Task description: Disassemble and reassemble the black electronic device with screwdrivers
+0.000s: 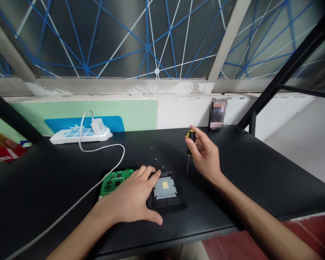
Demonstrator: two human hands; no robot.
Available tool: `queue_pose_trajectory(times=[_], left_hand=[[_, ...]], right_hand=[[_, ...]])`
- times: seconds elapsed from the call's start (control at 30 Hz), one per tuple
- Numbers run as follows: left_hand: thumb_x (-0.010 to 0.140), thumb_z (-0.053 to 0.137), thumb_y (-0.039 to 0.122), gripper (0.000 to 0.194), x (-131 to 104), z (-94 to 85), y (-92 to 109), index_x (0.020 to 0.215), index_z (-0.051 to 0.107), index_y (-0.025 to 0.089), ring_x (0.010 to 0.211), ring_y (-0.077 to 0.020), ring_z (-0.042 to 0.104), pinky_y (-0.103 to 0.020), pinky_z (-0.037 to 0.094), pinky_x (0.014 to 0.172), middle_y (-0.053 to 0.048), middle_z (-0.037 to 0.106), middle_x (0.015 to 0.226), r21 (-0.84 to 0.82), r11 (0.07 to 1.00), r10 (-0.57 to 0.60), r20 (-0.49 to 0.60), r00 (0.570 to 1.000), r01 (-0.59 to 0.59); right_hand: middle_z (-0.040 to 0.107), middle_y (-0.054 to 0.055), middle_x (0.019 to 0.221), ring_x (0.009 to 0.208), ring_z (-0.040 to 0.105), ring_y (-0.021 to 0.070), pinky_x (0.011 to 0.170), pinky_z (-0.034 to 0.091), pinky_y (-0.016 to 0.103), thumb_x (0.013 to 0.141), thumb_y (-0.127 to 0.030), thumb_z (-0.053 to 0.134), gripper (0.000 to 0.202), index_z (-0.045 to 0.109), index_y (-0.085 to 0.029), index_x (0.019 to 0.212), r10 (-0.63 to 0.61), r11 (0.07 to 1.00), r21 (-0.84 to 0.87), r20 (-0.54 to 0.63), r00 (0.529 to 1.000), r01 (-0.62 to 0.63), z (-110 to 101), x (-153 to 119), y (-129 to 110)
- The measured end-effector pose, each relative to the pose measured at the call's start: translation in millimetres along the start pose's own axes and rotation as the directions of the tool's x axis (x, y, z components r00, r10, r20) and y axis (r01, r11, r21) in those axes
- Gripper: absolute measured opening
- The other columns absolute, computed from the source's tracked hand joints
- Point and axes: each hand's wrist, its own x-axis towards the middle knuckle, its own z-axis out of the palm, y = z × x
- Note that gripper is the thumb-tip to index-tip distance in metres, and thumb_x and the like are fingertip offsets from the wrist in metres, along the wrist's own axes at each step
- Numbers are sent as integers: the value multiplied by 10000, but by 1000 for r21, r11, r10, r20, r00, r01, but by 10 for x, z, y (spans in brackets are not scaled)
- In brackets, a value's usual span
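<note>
My left hand (134,196) rests flat on a black device case (176,204) on the dark table, fingers spread over its left side and index finger touching the top edge. Inside the case sits a silver plate (165,187) with a small yellow square. A green circuit board (112,180) lies just left of the case, partly under my hand. My right hand (206,153) holds a small screwdriver (189,150) with a yellow and black handle, its thin shaft pointing down, the tip just above the table beside the case's upper right corner.
A white power strip (79,134) with a white charger (98,126) sits at the back left; its white cable (103,169) runs across the table toward the near left. Tiny screws (155,159) lie behind the case. A blurred small object (218,115) leans against the wall.
</note>
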Motion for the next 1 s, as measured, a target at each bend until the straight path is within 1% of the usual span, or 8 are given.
queue_pose_trajectory(times=[0.07,0.13,0.3,0.5,0.67,0.77,0.87,1.0], left_hand=[[684,794,649,1129,-4,5,-3,1572,286,171,1375,-387,369,-513,353,1143,-154,422,1476,4,1000,-6,3,1000,6],[683,795,646,1121,-5,13,-8,1571,286,190,1375,-391,368,-520,352,1139,-145,420,1476,4,1000,-9,-2,1000,9],[687,781,663,1082,3,11,-14,1563,299,251,1329,-381,414,-522,382,1102,-127,446,1439,-14,1000,18,-23,1000,-19],[677,813,630,1084,15,-26,23,1547,332,198,1280,-358,440,-478,409,1085,-130,469,1393,-6,1000,3,-8,1000,-3],[677,810,634,1080,6,-16,23,1548,330,212,1282,-365,436,-497,412,1079,-126,467,1394,-6,1000,10,-17,1000,-10],[683,797,646,1073,3,-7,9,1552,320,235,1287,-371,435,-510,411,1076,-124,462,1407,-11,1000,18,-23,1000,-19],[683,797,648,1080,4,-3,4,1553,318,224,1293,-369,430,-504,400,1090,-125,459,1412,-4,1000,14,-18,1000,-14],[681,799,652,1091,5,13,-5,1555,316,211,1292,-361,433,-491,402,1095,-125,462,1409,6,1000,23,-30,999,-23]], right_hand=[[694,44,954,790,693,181,722,604,372,940,-325,610,418,526,-255,1343,34,984,175,-66,997,-22,-10,-4,-31],[698,57,1057,829,731,186,736,630,374,925,-314,633,372,509,-275,1273,58,948,317,-79,995,-30,3,-27,-76],[687,28,1057,757,760,171,713,664,370,891,-284,678,342,469,-283,1162,48,884,466,-9,999,-38,90,-135,-181],[692,29,1066,847,772,196,732,665,378,855,-263,729,371,492,-270,1140,45,862,503,56,997,-67,154,-215,-179],[702,21,1060,794,772,185,717,659,373,853,-275,733,374,501,-275,1146,52,875,477,84,995,-86,162,-224,-145],[701,24,1065,809,772,190,735,663,385,860,-286,721,371,495,-275,1154,51,882,463,86,995,-86,168,-226,-133],[700,26,1070,833,772,197,746,667,395,863,-288,716,368,491,-279,1155,48,882,464,87,995,-83,170,-228,-133],[688,27,1068,819,770,188,746,667,388,867,-277,711,356,488,-271,1145,40,865,499,31,999,-50,148,-195,-172]])
